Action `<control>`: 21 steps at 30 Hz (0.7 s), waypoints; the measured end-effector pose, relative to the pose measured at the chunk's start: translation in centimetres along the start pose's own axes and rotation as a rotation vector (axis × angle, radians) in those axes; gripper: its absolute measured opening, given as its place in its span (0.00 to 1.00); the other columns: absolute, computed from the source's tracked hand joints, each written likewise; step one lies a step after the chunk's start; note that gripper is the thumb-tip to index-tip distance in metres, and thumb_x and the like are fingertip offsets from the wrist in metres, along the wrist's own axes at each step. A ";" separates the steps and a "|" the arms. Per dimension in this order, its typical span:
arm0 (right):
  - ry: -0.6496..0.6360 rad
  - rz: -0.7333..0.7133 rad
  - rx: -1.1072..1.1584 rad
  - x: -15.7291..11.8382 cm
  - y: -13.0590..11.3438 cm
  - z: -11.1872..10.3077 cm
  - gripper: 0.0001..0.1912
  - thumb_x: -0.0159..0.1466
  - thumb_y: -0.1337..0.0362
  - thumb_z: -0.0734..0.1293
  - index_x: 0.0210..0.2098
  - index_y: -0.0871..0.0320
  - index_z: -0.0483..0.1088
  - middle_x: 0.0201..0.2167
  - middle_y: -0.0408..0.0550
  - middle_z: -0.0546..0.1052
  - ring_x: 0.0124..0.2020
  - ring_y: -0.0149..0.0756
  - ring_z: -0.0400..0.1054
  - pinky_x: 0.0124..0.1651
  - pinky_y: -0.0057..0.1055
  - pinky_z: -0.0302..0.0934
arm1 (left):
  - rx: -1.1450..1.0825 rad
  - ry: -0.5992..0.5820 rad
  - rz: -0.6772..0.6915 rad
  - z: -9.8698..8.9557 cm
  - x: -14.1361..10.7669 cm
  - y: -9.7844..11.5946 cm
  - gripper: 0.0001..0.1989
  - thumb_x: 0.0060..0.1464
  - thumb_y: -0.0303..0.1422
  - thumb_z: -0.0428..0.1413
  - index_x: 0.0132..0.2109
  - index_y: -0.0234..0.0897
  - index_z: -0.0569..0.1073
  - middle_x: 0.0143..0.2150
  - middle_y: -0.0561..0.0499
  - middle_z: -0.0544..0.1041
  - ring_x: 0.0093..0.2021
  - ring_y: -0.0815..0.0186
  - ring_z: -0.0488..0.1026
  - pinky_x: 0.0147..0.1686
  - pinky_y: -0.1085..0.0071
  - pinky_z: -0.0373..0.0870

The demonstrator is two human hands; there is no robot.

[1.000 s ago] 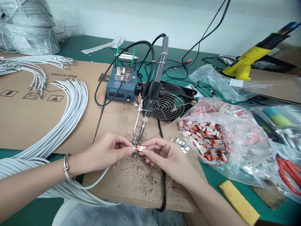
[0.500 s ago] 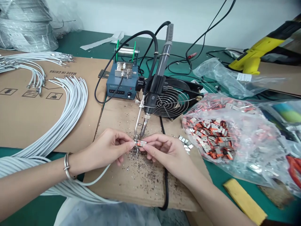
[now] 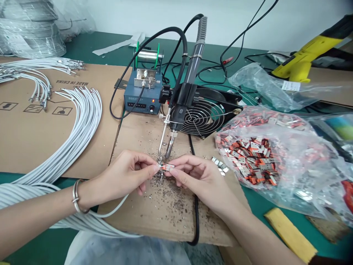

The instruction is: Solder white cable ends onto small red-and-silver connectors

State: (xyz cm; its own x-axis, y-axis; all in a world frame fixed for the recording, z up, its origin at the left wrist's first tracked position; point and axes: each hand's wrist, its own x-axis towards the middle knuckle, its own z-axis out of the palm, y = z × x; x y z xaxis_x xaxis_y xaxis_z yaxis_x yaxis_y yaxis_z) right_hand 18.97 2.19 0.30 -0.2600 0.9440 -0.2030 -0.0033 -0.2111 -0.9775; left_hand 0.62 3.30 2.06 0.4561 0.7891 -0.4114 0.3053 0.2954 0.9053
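We pinch a cable [image 3: 120,203] in our left fingers [image 3: 152,169] and a connector [image 3: 169,167] in our right fingers [image 3: 178,173]. The iron [image 3: 179,112] stands just beyond them.

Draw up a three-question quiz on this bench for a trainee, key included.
1. True or false: the right hand pinches an orange-and-silver connector close to the tip of the soldering iron.

2. Which lies nearest the picture's lower right corner?
a) the round fan
b) the yellow block
c) the wire spool

3. Fill in the blank: a heap of loose orange-and-silver pieces sits in a clear plastic ____.

Key: 1. True. 2. b. 3. bag.
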 end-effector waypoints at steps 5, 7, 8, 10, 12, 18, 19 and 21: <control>-0.003 -0.002 -0.014 0.0 0.0 -0.1 0.06 0.51 0.66 0.70 0.29 0.60 0.72 0.21 0.44 0.76 0.20 0.26 0.66 0.20 0.21 0.60 | -0.001 0.009 0.001 0.0 -0.1 0.0 0.09 0.53 0.35 0.53 0.33 0.32 0.73 0.15 0.58 0.67 0.15 0.75 0.65 0.16 0.82 0.65; -0.005 0.002 -0.023 0.1 -0.1 -0.1 0.06 0.52 0.65 0.70 0.29 0.60 0.72 0.21 0.45 0.76 0.19 0.27 0.66 0.20 0.21 0.60 | -0.001 0.011 -0.006 0.1 -0.1 0.2 0.09 0.53 0.34 0.53 0.33 0.31 0.73 0.15 0.58 0.66 0.15 0.75 0.65 0.16 0.82 0.65; -0.005 0.002 -0.030 0.1 -0.1 -0.1 0.06 0.52 0.65 0.70 0.29 0.60 0.72 0.21 0.45 0.77 0.19 0.27 0.66 0.20 0.22 0.60 | -0.002 0.011 -0.010 0.1 -0.1 0.2 0.09 0.53 0.34 0.53 0.32 0.31 0.73 0.15 0.58 0.66 0.15 0.75 0.64 0.16 0.82 0.65; -0.003 -0.009 -0.052 0.0 -0.2 -0.1 0.05 0.53 0.65 0.69 0.29 0.59 0.72 0.22 0.45 0.77 0.20 0.27 0.67 0.20 0.22 0.60 | 0.001 0.011 -0.011 0.1 -0.1 0.3 0.09 0.53 0.34 0.52 0.32 0.31 0.73 0.15 0.58 0.66 0.15 0.75 0.64 0.16 0.82 0.65; 0.006 -0.026 -0.082 -0.1 -0.2 -0.1 0.05 0.53 0.65 0.69 0.30 0.59 0.72 0.22 0.46 0.77 0.20 0.28 0.68 0.20 0.23 0.60 | 0.008 0.012 -0.007 0.1 -0.1 0.3 0.10 0.53 0.34 0.52 0.32 0.31 0.73 0.15 0.58 0.66 0.15 0.75 0.64 0.16 0.81 0.65; 0.014 -0.059 -0.091 -0.3 -0.1 -0.1 0.04 0.54 0.65 0.69 0.30 0.58 0.73 0.25 0.46 0.78 0.25 0.31 0.71 0.23 0.24 0.62 | -0.015 0.011 0.006 0.1 -0.1 0.3 0.09 0.53 0.33 0.53 0.32 0.31 0.73 0.15 0.58 0.65 0.15 0.75 0.64 0.15 0.82 0.66; 0.013 -0.058 -0.090 -0.3 -0.1 -0.1 0.04 0.54 0.66 0.69 0.30 0.58 0.73 0.24 0.46 0.78 0.25 0.31 0.71 0.23 0.24 0.63 | -0.018 0.011 0.004 0.1 0.0 0.3 0.09 0.53 0.33 0.53 0.32 0.31 0.73 0.15 0.58 0.65 0.15 0.76 0.64 0.15 0.82 0.65; 0.014 -0.055 -0.085 -0.3 -0.2 -0.1 0.04 0.54 0.66 0.68 0.30 0.58 0.73 0.24 0.46 0.78 0.26 0.31 0.72 0.24 0.24 0.63 | -0.024 0.008 0.003 0.1 0.0 0.3 0.08 0.53 0.33 0.53 0.31 0.31 0.72 0.15 0.59 0.65 0.15 0.76 0.64 0.15 0.83 0.65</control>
State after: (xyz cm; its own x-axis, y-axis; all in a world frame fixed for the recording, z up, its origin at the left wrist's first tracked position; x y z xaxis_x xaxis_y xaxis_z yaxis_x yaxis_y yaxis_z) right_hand 19.12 1.94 0.52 -0.2480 0.9573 -0.1488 0.0651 -0.1368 -0.9885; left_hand 0.83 3.35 2.34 0.4508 0.7942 -0.4075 0.2835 0.3056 0.9090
